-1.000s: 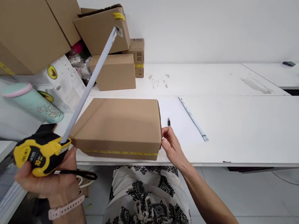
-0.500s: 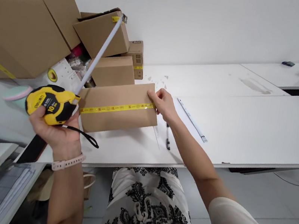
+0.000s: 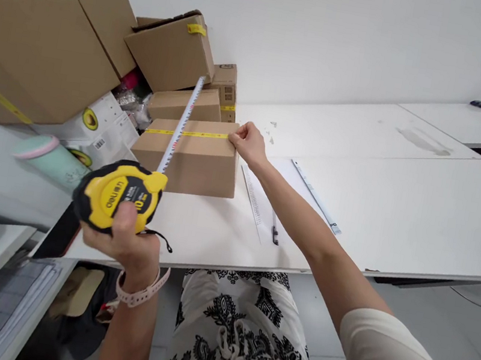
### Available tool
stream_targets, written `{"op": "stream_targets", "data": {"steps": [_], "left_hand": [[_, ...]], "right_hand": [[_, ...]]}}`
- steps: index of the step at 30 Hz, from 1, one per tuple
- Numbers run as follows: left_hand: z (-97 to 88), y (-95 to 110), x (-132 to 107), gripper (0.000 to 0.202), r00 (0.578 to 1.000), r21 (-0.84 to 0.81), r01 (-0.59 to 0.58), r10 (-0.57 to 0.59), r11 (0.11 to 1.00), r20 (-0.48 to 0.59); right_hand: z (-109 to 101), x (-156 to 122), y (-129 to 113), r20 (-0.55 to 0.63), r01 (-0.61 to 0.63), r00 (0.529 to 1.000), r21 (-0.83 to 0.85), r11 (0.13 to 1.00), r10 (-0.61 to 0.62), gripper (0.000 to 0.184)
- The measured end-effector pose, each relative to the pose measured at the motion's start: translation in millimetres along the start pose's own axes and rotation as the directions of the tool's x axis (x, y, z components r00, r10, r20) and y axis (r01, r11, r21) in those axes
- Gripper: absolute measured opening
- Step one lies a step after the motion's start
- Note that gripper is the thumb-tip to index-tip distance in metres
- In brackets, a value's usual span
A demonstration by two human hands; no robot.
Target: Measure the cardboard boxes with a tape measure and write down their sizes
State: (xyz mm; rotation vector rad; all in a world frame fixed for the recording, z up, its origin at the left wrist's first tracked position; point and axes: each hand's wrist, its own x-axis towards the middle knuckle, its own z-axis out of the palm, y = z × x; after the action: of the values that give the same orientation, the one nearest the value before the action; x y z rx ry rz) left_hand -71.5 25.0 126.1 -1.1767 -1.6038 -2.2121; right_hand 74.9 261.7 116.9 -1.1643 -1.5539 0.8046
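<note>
My left hand [image 3: 124, 240] grips a yellow and black tape measure [image 3: 117, 200] above the white table's front edge. Its white blade [image 3: 180, 125] runs up and away across a brown cardboard box [image 3: 192, 163] sealed with yellow tape. The box sits on the white table [image 3: 401, 205]. At the box's far right top corner my right hand [image 3: 246, 141] rests with fingers curled on the edge. A pen [image 3: 274, 234] lies on a sheet of paper [image 3: 259, 204] right of the box.
Several larger cardboard boxes [image 3: 42, 51] are piled at the back left against the wall, over a white carton [image 3: 101, 134]. A mint green bottle [image 3: 49, 159] lies on its side at left. A long white ruler [image 3: 315, 195] lies right of the paper.
The box has been turned and pushed back; its taped face is now on top. My left hand dropped and moved right, and the blade now crosses the box top.
</note>
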Motion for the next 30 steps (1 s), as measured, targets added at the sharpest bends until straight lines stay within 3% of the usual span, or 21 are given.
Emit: {"op": "stream_targets", "data": {"steps": [3,6,9,14,18,21,24,30], "left_hand": [[3.3,-0.2,-7.3,0.05,0.999,-0.069,-0.027,0.024,0.997,-0.044],[5.4,0.2,-14.9,0.054,0.995,-0.039,-0.044,0.047,0.998,0.085],[5.3,0.6,-21.1,0.056,0.988,0.014,-0.076,0.073,0.997,0.133],[2.5,7.2,-24.9,0.057,0.985,-0.001,-0.003,0.003,1.0,0.175],[1.3,16.0,-26.9,0.054,0.99,-0.01,-0.002,0.003,1.0,0.138],[0.1,23.9,-31.1,0.052,0.992,0.057,0.022,-0.029,0.998,0.122],[-1.8,33.0,-38.5,0.049,0.996,0.113,-0.018,0.008,0.993,0.085],[-3.1,42.9,-57.0,0.057,0.993,0.142,-0.013,-0.004,0.99,0.12]], "right_hand": [[-1.4,15.1,10.7,-0.019,0.185,0.983,-0.004,0.983,-0.185,0.027],[-1.5,35.6,20.6,0.021,0.279,0.96,-0.054,0.959,-0.278,0.043],[1.0,52.5,27.0,0.079,0.312,0.949,-0.117,0.943,-0.304,0.051],[8.2,63.5,28.0,0.195,0.376,0.92,-0.196,0.906,-0.34,0.054],[11.7,61.4,22.5,0.239,0.409,0.902,-0.205,0.889,-0.36,0.049],[10.0,56.9,17.1,0.263,0.391,0.907,-0.233,0.89,-0.329,0.043],[6.2,52.6,12.7,0.271,0.369,0.914,-0.249,0.895,-0.302,0.044],[2.2,48.6,8.3,0.303,0.388,0.905,-0.294,0.874,-0.3,0.049]]}}
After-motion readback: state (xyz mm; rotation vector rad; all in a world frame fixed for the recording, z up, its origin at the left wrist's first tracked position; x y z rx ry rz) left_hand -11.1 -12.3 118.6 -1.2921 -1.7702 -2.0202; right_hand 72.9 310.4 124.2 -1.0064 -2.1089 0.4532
